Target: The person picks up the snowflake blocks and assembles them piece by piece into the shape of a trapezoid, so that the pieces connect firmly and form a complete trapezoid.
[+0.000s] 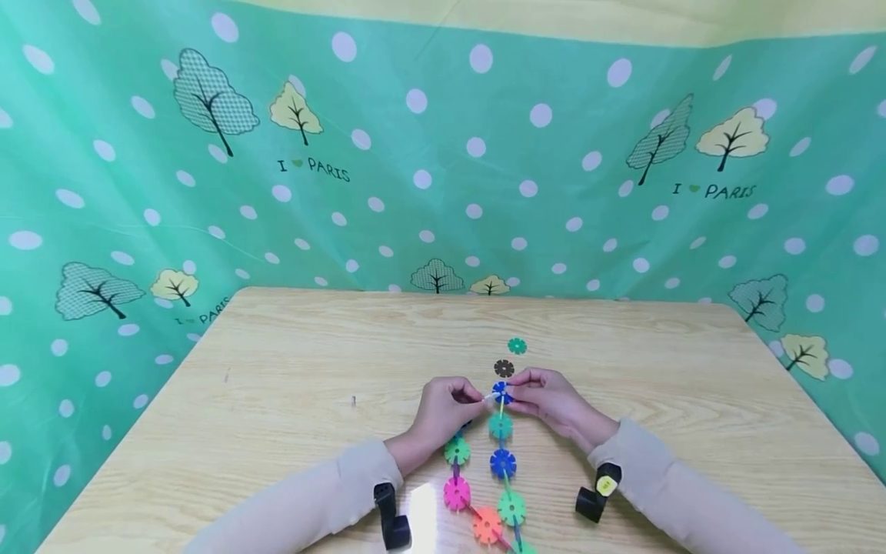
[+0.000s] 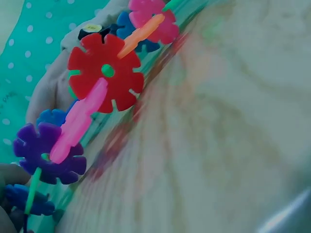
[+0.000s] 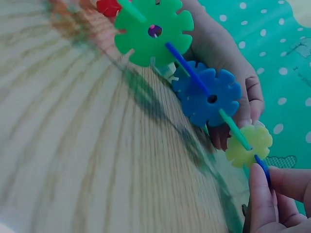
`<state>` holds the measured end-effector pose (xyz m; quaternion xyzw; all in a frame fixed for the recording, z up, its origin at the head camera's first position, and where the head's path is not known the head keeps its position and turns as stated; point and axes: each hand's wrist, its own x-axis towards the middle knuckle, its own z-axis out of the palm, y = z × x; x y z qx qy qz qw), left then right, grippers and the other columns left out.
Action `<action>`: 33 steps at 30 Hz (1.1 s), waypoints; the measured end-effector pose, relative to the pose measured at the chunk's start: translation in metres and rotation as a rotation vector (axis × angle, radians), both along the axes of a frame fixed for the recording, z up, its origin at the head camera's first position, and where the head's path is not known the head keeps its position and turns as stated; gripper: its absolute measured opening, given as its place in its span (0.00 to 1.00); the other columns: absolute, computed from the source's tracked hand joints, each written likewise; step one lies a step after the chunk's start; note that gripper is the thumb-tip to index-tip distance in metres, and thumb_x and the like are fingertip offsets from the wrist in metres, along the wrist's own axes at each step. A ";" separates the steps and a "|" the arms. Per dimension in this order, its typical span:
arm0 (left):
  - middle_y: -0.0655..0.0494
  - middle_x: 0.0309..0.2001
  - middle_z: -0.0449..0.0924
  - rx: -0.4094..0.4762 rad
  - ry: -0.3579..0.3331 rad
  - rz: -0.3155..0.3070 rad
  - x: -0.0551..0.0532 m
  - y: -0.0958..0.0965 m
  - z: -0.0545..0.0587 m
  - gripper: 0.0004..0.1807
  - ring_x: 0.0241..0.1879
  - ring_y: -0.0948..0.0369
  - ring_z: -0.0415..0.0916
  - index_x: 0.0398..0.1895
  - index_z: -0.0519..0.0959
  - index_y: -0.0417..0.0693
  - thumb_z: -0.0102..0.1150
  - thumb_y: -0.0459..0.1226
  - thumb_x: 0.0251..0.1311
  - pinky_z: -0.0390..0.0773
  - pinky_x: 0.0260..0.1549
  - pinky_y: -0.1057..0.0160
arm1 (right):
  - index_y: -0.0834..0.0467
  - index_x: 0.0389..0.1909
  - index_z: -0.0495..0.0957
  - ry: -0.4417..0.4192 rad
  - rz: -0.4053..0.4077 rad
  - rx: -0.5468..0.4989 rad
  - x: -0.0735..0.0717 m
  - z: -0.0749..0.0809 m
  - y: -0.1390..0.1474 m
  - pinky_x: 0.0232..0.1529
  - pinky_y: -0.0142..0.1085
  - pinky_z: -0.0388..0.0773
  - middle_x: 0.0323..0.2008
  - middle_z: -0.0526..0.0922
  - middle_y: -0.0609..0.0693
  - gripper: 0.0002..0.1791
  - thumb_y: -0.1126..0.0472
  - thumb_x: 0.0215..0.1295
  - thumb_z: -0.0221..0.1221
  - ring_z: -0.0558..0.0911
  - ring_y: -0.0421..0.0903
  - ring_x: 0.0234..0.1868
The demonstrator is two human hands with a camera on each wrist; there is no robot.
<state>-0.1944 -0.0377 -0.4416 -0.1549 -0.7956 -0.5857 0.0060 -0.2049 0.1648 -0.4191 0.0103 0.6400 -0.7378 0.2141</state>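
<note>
Slotted plastic snowflake discs are joined into a two-sided chain on the table. At the top of its right strand, my right hand (image 1: 554,400) pinches a blue disc (image 1: 502,392); the right wrist view shows that disc edge-on beside a yellow disc (image 3: 249,145). My left hand (image 1: 446,412) pinches a whitish disc (image 1: 490,397) against the blue disc's left side; whether the slots are engaged cannot be told. Under the left hand lies the left strand, with a green disc (image 1: 457,451) and a pink disc (image 1: 457,493). Red (image 2: 107,73) and purple (image 2: 48,153) discs show in the left wrist view.
Beyond the hands, a loose brown disc (image 1: 504,368) and a loose green disc (image 1: 517,346) lie on the wooden table (image 1: 291,346). An orange disc (image 1: 487,525) joins the strands near the front. A green dotted curtain (image 1: 388,208) hangs behind.
</note>
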 end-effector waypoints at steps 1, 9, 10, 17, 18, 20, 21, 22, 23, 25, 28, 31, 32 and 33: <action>0.54 0.27 0.84 -0.007 -0.007 -0.018 -0.001 -0.001 0.001 0.06 0.26 0.66 0.79 0.25 0.83 0.43 0.72 0.35 0.47 0.80 0.30 0.71 | 0.68 0.40 0.74 0.000 0.003 0.000 0.000 -0.001 0.001 0.45 0.34 0.81 0.33 0.80 0.52 0.07 0.75 0.59 0.55 0.83 0.43 0.35; 0.50 0.37 0.85 -0.036 -0.086 -0.140 -0.016 -0.014 0.016 0.13 0.36 0.61 0.82 0.38 0.83 0.42 0.70 0.37 0.49 0.80 0.38 0.70 | 0.76 0.50 0.68 0.055 0.108 0.056 -0.004 0.000 0.013 0.46 0.36 0.80 0.37 0.82 0.52 0.17 0.74 0.61 0.54 0.82 0.43 0.38; 0.49 0.38 0.85 -0.034 -0.109 -0.158 -0.020 -0.016 0.017 0.13 0.37 0.60 0.81 0.39 0.83 0.42 0.70 0.37 0.50 0.80 0.39 0.69 | 0.77 0.52 0.67 0.063 0.119 0.065 -0.004 0.000 0.014 0.46 0.36 0.80 0.38 0.82 0.52 0.19 0.74 0.61 0.54 0.82 0.43 0.38; 0.48 0.42 0.83 -0.050 -0.236 -0.267 -0.051 -0.016 0.022 0.16 0.40 0.60 0.81 0.46 0.80 0.39 0.66 0.32 0.52 0.79 0.45 0.65 | 0.77 0.54 0.68 0.100 0.193 0.143 -0.009 -0.003 0.019 0.47 0.40 0.80 0.45 0.81 0.58 0.20 0.73 0.62 0.54 0.83 0.46 0.41; 0.48 0.43 0.83 -0.071 -0.236 -0.279 -0.055 -0.015 0.022 0.17 0.41 0.59 0.81 0.46 0.80 0.39 0.66 0.32 0.52 0.78 0.46 0.65 | 0.76 0.54 0.68 0.099 0.199 0.155 -0.010 -0.003 0.019 0.47 0.40 0.80 0.44 0.81 0.58 0.19 0.72 0.63 0.54 0.83 0.46 0.41; 0.49 0.45 0.83 -0.124 -0.233 -0.302 -0.063 -0.013 0.023 0.17 0.44 0.59 0.80 0.47 0.80 0.40 0.66 0.31 0.52 0.77 0.49 0.63 | 0.76 0.53 0.70 0.099 0.205 0.178 -0.011 -0.004 0.019 0.47 0.40 0.80 0.43 0.82 0.57 0.18 0.72 0.63 0.54 0.83 0.46 0.41; 0.50 0.46 0.83 -0.152 -0.230 -0.310 -0.067 -0.011 0.023 0.17 0.45 0.58 0.79 0.47 0.80 0.42 0.66 0.30 0.52 0.77 0.50 0.63 | 0.75 0.52 0.70 0.102 0.210 0.188 -0.011 -0.004 0.019 0.47 0.41 0.80 0.42 0.82 0.56 0.18 0.72 0.63 0.54 0.83 0.46 0.41; 0.51 0.46 0.82 -0.176 -0.221 -0.320 -0.070 -0.009 0.023 0.17 0.46 0.58 0.79 0.47 0.80 0.42 0.66 0.30 0.52 0.76 0.50 0.62 | 0.75 0.52 0.70 0.104 0.214 0.194 -0.011 -0.004 0.020 0.47 0.41 0.80 0.41 0.82 0.55 0.18 0.71 0.63 0.54 0.83 0.46 0.40; 0.52 0.47 0.82 -0.199 -0.215 -0.331 -0.074 -0.007 0.024 0.17 0.47 0.58 0.78 0.48 0.80 0.43 0.66 0.30 0.52 0.76 0.51 0.62 | 0.75 0.51 0.71 0.102 0.214 0.201 -0.012 -0.003 0.020 0.46 0.41 0.81 0.40 0.82 0.55 0.17 0.71 0.62 0.55 0.83 0.46 0.40; 0.54 0.49 0.82 -0.228 -0.215 -0.352 -0.080 -0.003 0.024 0.18 0.49 0.59 0.77 0.49 0.80 0.45 0.66 0.30 0.51 0.75 0.52 0.62 | 0.75 0.51 0.71 0.112 0.230 0.207 -0.012 -0.003 0.021 0.46 0.41 0.81 0.38 0.82 0.54 0.17 0.71 0.62 0.56 0.83 0.47 0.40; 0.56 0.49 0.82 -0.263 -0.204 -0.386 -0.087 0.002 0.024 0.20 0.49 0.61 0.77 0.49 0.81 0.47 0.67 0.31 0.50 0.74 0.53 0.64 | 0.76 0.50 0.71 0.118 0.254 0.211 -0.011 -0.002 0.024 0.46 0.42 0.81 0.37 0.83 0.55 0.18 0.71 0.60 0.58 0.83 0.47 0.39; 0.58 0.47 0.83 -0.303 -0.172 -0.413 -0.093 0.005 0.022 0.20 0.45 0.64 0.77 0.49 0.81 0.49 0.68 0.31 0.50 0.75 0.49 0.66 | 0.76 0.50 0.71 0.125 0.274 0.214 -0.011 -0.002 0.026 0.44 0.41 0.81 0.36 0.83 0.55 0.19 0.71 0.59 0.59 0.84 0.48 0.38; 0.58 0.46 0.83 -0.314 -0.156 -0.420 -0.094 0.006 0.021 0.20 0.43 0.65 0.77 0.49 0.82 0.49 0.68 0.31 0.50 0.75 0.48 0.67 | 0.76 0.50 0.72 0.126 0.279 0.215 -0.011 -0.001 0.026 0.43 0.40 0.82 0.36 0.83 0.55 0.19 0.71 0.59 0.59 0.84 0.47 0.37; 0.59 0.46 0.83 -0.330 -0.141 -0.424 -0.096 0.007 0.020 0.19 0.42 0.66 0.77 0.48 0.82 0.50 0.68 0.31 0.50 0.75 0.47 0.68 | 0.76 0.49 0.72 0.127 0.285 0.214 -0.011 -0.001 0.026 0.43 0.40 0.82 0.36 0.83 0.55 0.19 0.71 0.59 0.59 0.84 0.47 0.37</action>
